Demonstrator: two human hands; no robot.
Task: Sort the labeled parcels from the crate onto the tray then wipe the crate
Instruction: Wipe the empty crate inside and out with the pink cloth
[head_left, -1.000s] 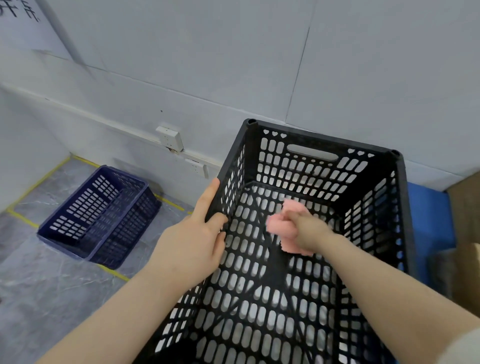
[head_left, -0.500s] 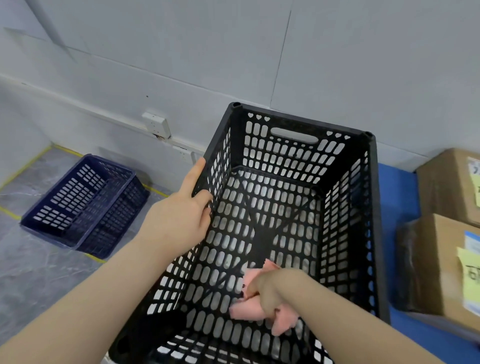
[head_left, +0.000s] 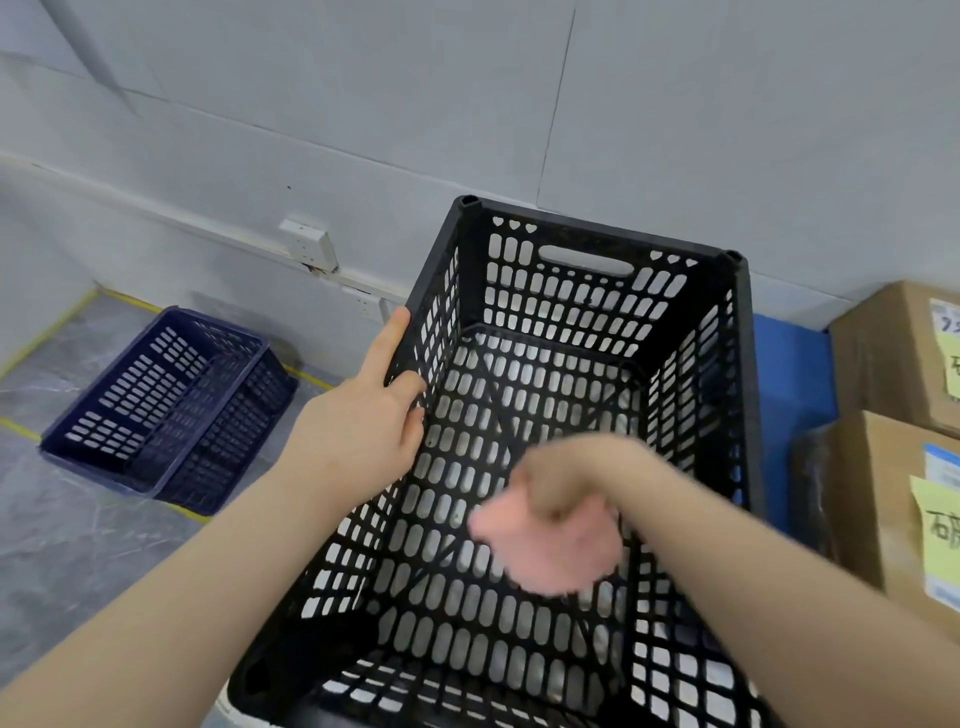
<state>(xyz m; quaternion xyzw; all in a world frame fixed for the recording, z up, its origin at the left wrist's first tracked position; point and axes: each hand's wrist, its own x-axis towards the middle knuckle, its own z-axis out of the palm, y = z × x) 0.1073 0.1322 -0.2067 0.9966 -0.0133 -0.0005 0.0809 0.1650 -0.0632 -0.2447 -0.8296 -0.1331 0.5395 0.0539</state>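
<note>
A black slotted crate (head_left: 587, 239) stands in front of me with no parcels inside. My left hand (head_left: 358, 421) grips its left rim, thumb inside the wall. My right hand (head_left: 561, 483) is down inside the crate, closed on a pink cloth (head_left: 556, 551) that is blurred by motion over the crate's floor. Two cardboard parcels with yellow and blue labels sit at the right edge, one parcel (head_left: 898, 353) behind and one parcel (head_left: 893, 499) nearer, on a blue tray (head_left: 789, 364).
A dark blue slotted crate (head_left: 166, 400) lies on the grey floor at the left, beside yellow floor tape. A grey wall with a white socket box (head_left: 306, 244) runs close behind the black crate.
My right hand swept the pink cloth from the crate's far part toward me, then a little to the right. The left hand kept its hold on the rim. The view shifted, showing the parcels.
</note>
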